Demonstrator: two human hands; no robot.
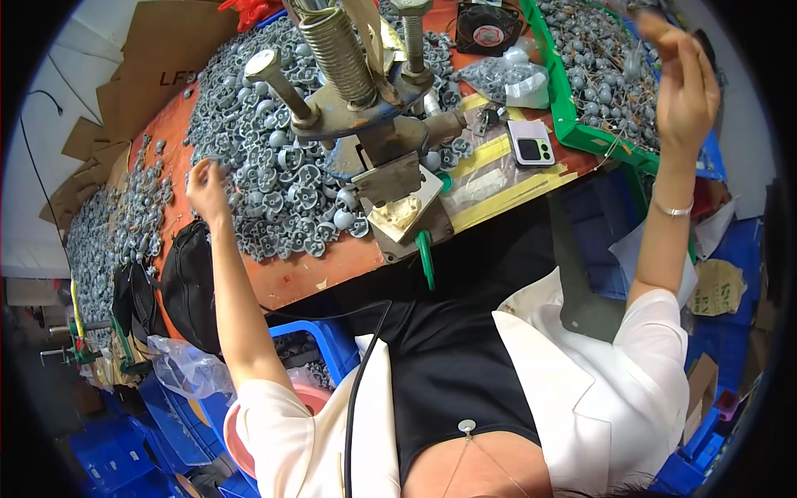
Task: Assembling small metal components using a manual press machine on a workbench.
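My left hand [207, 192] is at the left edge of a big heap of grey plastic parts [282, 178] on the orange-red tabletop. Its fingers are curled together; a small greyish bit shows at the fingertips, too small to name. My right hand [687, 95] is raised at the upper right, beside the green crate [567, 112] of grey round-headed pieces. Its fingers are apart and partly blurred, with nothing clearly held. Between my hands stands a metal press [365, 124] with a thick spring [336, 58] and bolts. A pale block [398, 217] sits under its ram.
A flip phone [531, 143], a bag of grey parts [506, 79] and a black fan [488, 29] lie right of the press. A green handle [425, 259] hangs at the front edge. A black bag [189, 282] and blue bin [328, 344] are at the left.
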